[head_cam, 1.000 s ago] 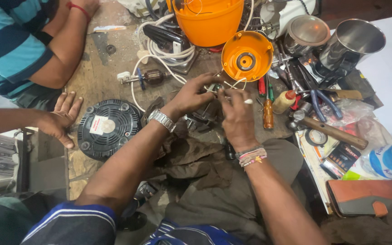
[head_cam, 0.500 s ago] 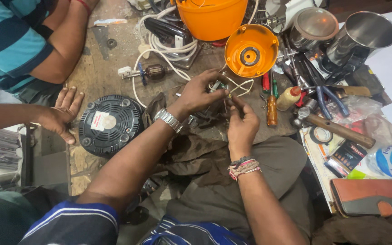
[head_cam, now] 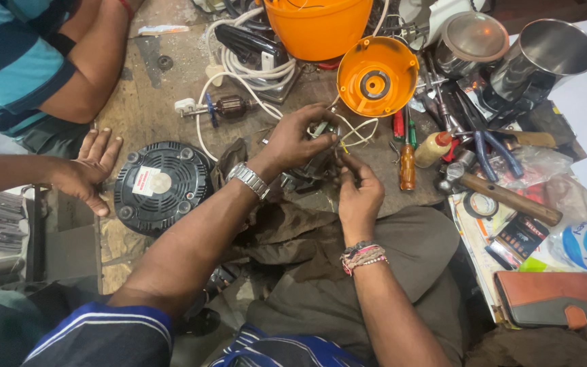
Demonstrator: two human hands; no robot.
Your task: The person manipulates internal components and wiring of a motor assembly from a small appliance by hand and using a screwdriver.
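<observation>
Both hands have drawn a little closer together since half a second ago, and the right one has slipped lower, under the part they work on, while the orange cap and the tools around it lie where they did. The left hand (head_cam: pixel 298 141), with a steel watch at its wrist, curls over a small dark metal motor assembly (head_cam: pixel 315 170) from above, its fingers clamped around the top of it. The right hand (head_cam: pixel 356 192), wearing pink and beige thread bands at the wrist, meets the same part from below, thumb and fingertips pinched together on its edge; what exactly they pinch is too small to tell. The assembly sits over a brown cloth (head_cam: pixel 287 231) on the person's lap, just at the edge of the worn wooden workbench (head_cam: pixel 137 102), with thin white wires (head_cam: pixel 356 129) running up from it toward the round orange plastic cap (head_cam: pixel 377 76). Just right of the hands lie an orange-handled screwdriver (head_cam: pixel 407 166) and a wooden-handled hammer (head_cam: pixel 504 197). To the left rests a round black ribbed plastic base (head_cam: pixel 161 185), and another person's open hand (head_cam: pixel 86 170) lies flat beside it.
</observation>
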